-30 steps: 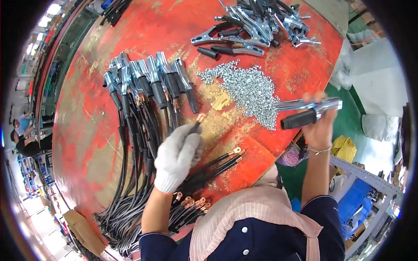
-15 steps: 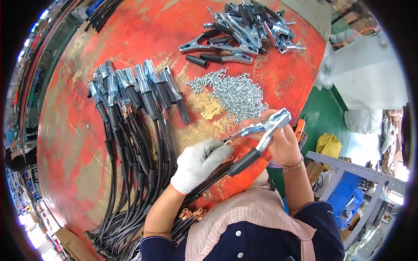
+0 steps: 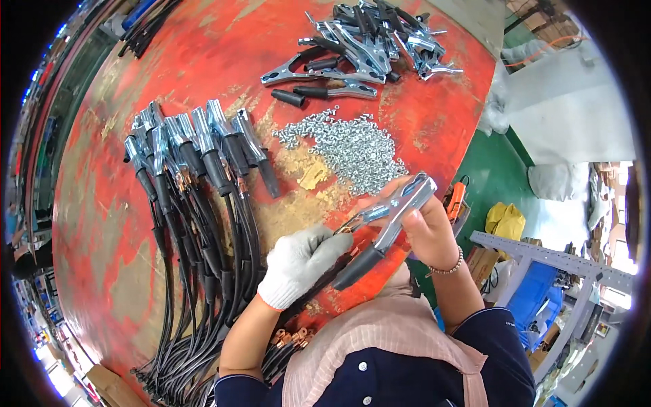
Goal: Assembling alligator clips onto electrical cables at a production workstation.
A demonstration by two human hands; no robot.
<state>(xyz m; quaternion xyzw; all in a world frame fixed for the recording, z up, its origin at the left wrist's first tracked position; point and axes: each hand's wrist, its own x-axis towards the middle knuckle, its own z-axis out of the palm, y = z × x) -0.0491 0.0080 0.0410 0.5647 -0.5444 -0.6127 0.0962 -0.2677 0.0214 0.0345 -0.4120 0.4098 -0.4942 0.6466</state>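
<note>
In a white knitted glove, my left hand (image 3: 298, 266) is closed with thumb and fingers pinched on a black cable, whose copper end (image 3: 347, 227) shows just past the fingertips. That end meets one leg of a shiny metal spring clamp (image 3: 405, 209). My bare right hand (image 3: 434, 234), a beaded bracelet at its wrist, grips the clamp from the right, thumb on the metal. The clamp's jaws point up and right, while its other leg, in a black sleeve (image 3: 358, 267), slants down to the left. The fingers behind the clamp are partly hidden.
Small metal nuts or screws (image 3: 356, 150) lie heaped beyond my hands. Loose clamps (image 3: 366, 51) are piled at the back. On the left, finished-looking clamps (image 3: 203, 139) lie on black cables (image 3: 203, 271). More copper-ended cables (image 3: 293, 337) sit near my body. A grey rack (image 3: 542, 251) stands right.
The clamp and both hands have shifted slightly left in the picture, along with the table. The clamp's sleeved leg has swung lower and nearer to the gloved hand.
</note>
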